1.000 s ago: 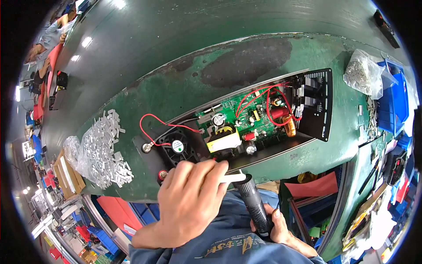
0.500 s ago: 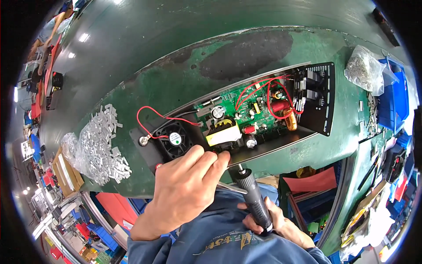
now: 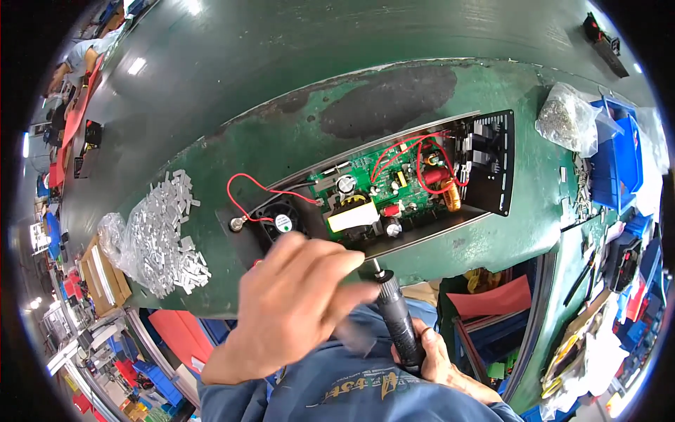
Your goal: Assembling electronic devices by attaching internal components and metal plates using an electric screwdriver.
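My right hand (image 3: 434, 355) grips a black electric screwdriver (image 3: 398, 320), its bit pointing up toward the near side of an open metal case. My left hand (image 3: 292, 302) hovers over the near left part of that case, smeared by motion; whether it holds anything I cannot make out. Inside the case lies a green circuit board (image 3: 380, 179) with a yellow-and-white transformer (image 3: 353, 216) and red wires (image 3: 422, 165). A black fan (image 3: 278, 218) sits at the left end, partly behind my left hand. The black slotted end panel (image 3: 500, 165) stands at the right end.
Left on the green table (image 3: 492, 246) is a pile of small metal pieces (image 3: 169, 232) beside a plastic bag. A clear bag of small parts (image 3: 568, 119) and a blue bin (image 3: 622, 158) stand at the right. Another person's arm (image 3: 88, 60) shows far left.
My left hand has loosened from the case's near edge and is moving, now blurred. A thin metal strip below it no longer shows clearly. The screwdriver has shifted slightly left.
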{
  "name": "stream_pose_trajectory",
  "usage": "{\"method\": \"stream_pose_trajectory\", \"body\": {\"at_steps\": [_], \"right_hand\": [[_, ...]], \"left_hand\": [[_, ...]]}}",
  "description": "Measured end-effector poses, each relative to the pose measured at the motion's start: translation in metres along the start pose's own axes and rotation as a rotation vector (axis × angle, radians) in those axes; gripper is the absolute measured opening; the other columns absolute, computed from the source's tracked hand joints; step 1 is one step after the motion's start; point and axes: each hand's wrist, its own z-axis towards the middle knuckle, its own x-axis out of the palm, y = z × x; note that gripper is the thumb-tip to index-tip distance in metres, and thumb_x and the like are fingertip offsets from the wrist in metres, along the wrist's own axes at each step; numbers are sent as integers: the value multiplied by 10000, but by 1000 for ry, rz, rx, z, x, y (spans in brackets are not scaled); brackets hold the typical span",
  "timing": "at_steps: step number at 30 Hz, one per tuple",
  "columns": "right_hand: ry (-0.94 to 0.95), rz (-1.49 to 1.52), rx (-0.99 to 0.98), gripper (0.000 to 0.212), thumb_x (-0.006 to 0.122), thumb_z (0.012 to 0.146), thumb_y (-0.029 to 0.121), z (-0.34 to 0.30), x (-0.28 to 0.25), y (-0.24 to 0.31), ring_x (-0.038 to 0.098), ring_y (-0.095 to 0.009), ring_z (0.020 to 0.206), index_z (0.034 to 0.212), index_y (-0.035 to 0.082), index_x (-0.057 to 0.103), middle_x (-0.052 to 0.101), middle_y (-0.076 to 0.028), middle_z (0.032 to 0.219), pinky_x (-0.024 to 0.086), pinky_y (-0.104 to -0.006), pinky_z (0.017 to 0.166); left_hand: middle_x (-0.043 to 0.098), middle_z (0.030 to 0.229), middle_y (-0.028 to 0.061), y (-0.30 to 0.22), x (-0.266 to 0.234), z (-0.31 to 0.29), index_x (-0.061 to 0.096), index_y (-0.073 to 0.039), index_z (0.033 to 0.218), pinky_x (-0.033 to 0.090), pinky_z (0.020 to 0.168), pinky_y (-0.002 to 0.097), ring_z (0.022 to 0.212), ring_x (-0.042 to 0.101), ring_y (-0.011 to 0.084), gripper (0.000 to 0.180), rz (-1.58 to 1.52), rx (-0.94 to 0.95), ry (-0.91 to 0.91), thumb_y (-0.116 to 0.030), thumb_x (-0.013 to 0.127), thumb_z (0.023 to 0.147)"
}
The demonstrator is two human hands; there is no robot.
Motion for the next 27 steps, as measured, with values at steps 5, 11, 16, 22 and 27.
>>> {"method": "stream_pose_trajectory", "body": {"at_steps": [5,11,16,22,27], "right_hand": [[-56,-25,50,925,387,943,803,-1,0,4,591,-158,716,1282,-45,538,636,-101,855,458,-293,669],[-47,-41,59,938,386,927,824,1,-2,6,600,-157,739,1256,-38,553,639,-95,864,467,-298,688],[-47,-43,96,942,383,916,839,0,0,12,599,-147,753,1232,-31,562,642,-88,874,466,-293,702],[-45,9,139,965,413,885,864,0,-2,8,594,-142,762,1226,-25,565,642,-82,873,465,-290,706],[-57,5,150,978,425,866,880,1,-1,11,591,-140,758,1218,-20,575,642,-82,865,461,-286,702]], "left_hand": [[646,965,154,-13,-8,-5,687,13,1078,496,706,306,804,637,227,665,-328,-313,-296,-621,502,1000],[711,1045,155,-10,10,-1,663,57,1068,597,830,299,912,725,203,145,-519,-525,-147,41,707,931],[732,1044,172,-11,15,-3,668,51,1092,602,856,293,939,729,201,177,-605,-599,-161,63,702,918],[738,1015,145,2,29,-10,687,16,1060,605,701,300,862,742,236,251,-365,-307,-186,77,775,833],[756,1005,149,4,36,-17,690,19,1057,613,713,297,867,757,241,261,-318,-277,-232,60,796,821]]}}
